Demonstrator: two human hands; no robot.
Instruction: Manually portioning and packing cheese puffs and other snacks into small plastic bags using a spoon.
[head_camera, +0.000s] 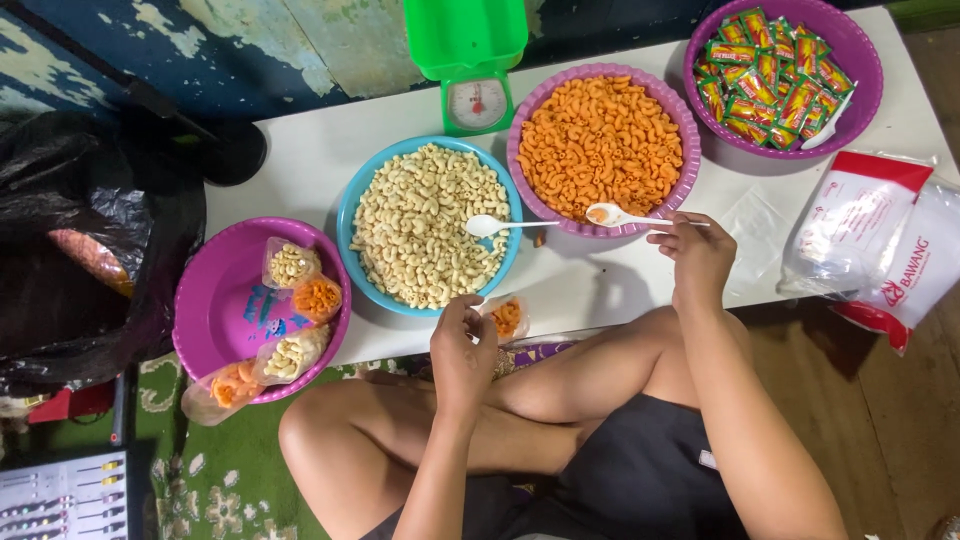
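right hand (697, 252) lifts spoon (612, 214) at orange bowl (520, 130) rim

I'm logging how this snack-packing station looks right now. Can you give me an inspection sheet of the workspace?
Surface: low white table, bowls across it.
Job's things: small clear bag with orange pieces; white spoon over the purple bowl of orange macaroni.
Clutter: blue bowl of pale macaroni with a second spoon; purple bowl of sachets; purple basin of filled bags; green scale; plastic packs.
Grippers: left hand holds the bag; right hand holds the spoon.
Cables: nothing seen.
Surroundings: black plastic bag, green patterned rug.
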